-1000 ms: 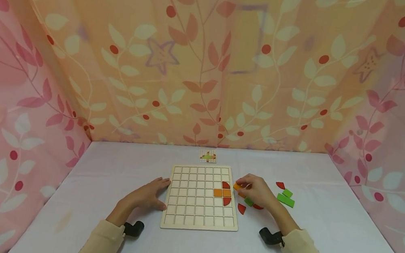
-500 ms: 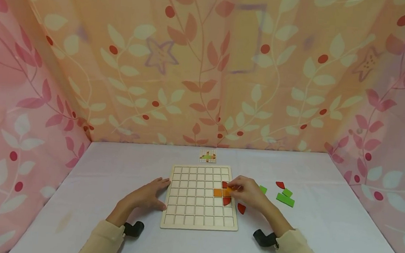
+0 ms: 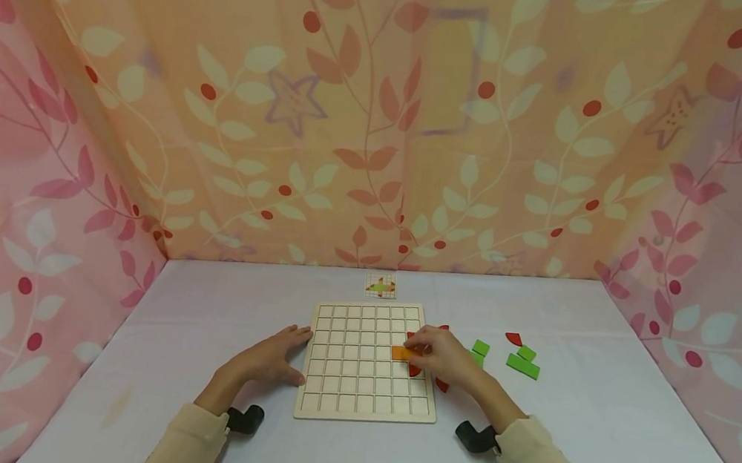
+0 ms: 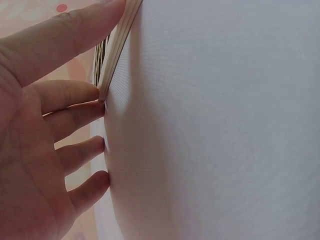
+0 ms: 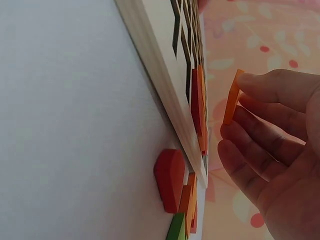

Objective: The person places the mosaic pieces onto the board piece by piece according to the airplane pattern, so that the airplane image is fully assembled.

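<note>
My right hand (image 3: 449, 357) is over the right side of the gridded wooden board (image 3: 344, 369). In the right wrist view, its thumb and fingers pinch a flat orange tile (image 5: 233, 97), held apart from the board. Below it on the board are an orange tile (image 3: 398, 353) and red rounded pieces (image 3: 414, 370), partly hidden by the hand. My left hand (image 3: 270, 354) lies at the board's left edge with fingers spread. Its fingertips touch the edge and the cloth in the left wrist view.
Beside the board lie a red piece (image 3: 441, 385) and green blocks (image 3: 481, 347). Farther right are a long green block (image 3: 523, 366), a small green one and another red piece (image 3: 513, 338). A small pattern card (image 3: 381, 285) sits behind the board. Patterned curtains surround the white table.
My right hand has carried the orange tile leftward from the loose pieces to over the board, uncovering green blocks on the table. The left hand and board have not moved.
</note>
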`<state>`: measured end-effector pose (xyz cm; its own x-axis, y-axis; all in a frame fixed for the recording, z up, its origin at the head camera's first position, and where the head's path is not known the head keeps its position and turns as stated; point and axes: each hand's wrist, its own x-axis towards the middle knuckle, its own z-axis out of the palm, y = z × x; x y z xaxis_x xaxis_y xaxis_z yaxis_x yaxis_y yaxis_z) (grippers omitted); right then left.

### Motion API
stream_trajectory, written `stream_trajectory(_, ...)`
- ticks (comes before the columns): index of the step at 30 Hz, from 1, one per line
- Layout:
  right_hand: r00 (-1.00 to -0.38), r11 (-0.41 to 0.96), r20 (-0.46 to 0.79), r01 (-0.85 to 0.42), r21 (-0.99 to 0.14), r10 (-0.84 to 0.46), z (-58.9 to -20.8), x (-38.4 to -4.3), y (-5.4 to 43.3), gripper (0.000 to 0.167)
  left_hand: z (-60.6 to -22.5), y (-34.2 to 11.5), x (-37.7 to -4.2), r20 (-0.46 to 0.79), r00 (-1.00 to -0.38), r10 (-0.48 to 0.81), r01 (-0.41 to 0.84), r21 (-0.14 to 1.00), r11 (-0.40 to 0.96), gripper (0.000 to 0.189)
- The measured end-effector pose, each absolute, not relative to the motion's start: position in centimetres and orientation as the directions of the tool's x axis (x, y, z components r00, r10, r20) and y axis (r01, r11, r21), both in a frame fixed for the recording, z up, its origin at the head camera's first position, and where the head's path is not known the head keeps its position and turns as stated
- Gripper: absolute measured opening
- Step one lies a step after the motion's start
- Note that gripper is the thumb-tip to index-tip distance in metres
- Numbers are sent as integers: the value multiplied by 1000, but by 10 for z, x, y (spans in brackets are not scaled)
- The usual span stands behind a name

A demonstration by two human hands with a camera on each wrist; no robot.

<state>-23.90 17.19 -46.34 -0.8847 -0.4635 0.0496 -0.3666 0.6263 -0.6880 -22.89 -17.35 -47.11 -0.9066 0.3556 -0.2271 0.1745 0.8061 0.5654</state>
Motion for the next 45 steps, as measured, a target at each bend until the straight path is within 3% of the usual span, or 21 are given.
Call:
stream_trajectory(23, -790, 668, 60, -554, -496, -610, -465, -236, 154, 20, -470, -175, -228, -217, -903, 372, 200, 554, 808, 87)
stream_trajectory(45, -778, 708, 42, -590, -388, -626, -466, -234, 151, 18, -467, -175, -227, -202, -902, 381, 222, 539, 813, 87)
